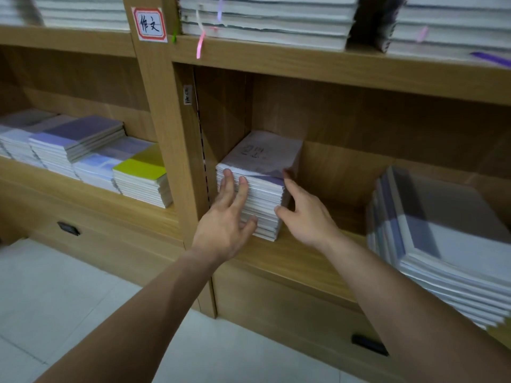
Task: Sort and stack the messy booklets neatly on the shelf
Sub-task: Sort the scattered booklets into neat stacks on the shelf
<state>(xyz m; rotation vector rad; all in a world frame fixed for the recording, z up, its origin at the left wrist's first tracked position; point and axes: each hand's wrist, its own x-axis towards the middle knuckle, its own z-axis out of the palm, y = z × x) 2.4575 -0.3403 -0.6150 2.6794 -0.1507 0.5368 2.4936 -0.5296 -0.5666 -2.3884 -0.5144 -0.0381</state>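
Observation:
A stack of white and purple booklets (262, 158) stands at the left end of the middle wooden shelf (298, 261). My left hand (226, 219) lies flat against the stack's front edge with straight fingers. My right hand (304, 211) touches the stack's right front corner, thumb on the front face and fingers along the right side. A second, slanted pile of booklets (448, 244) sits at the right end of the same shelf, its edges uneven.
The left compartment holds several booklet stacks (77, 145), one topped yellow-green (141, 168). Thick white stacks (265, 20) fill the shelf above. A labelled upright (166, 120) divides the compartments. Drawers with dark handles (369, 344) sit below, above a pale tiled floor (69, 294).

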